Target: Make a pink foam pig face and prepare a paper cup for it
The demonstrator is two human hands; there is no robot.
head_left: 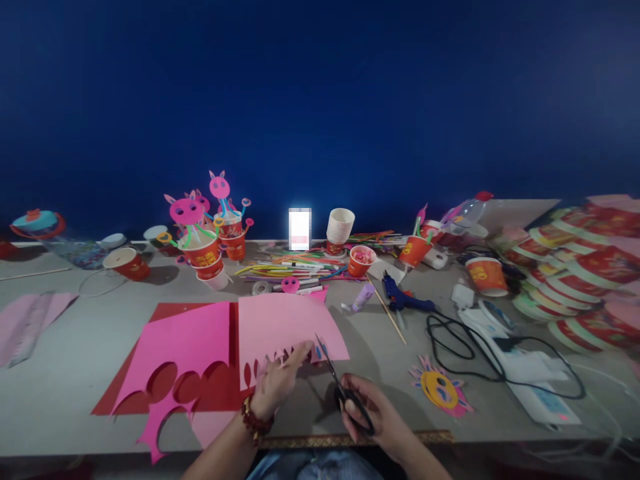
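My right hand [373, 408] grips black-handled scissors [358, 408], their blades pointing up and left over the lower right edge of a light pink paper sheet [290, 320]. That edge carries a row of pointed cut-outs, and small blue ovals lie near the blade tips. My left hand [277, 379], with a beaded bracelet on the wrist, holds the sheet by its lower edge; the fingertips partly hide the cuts. To the left lies a bright pink sheet [195, 337] with round holes, on top of red paper [217, 397].
A blue glue gun [405, 297] with a black cord and a wooden stick [393, 317] lie right of the sheet. Farther right are a yellow-and-pink paper face [440, 390] and stacked red paper bowls [585, 273]. Pink cup figures [200, 253] and pipe cleaners [273, 269] stand or lie behind.
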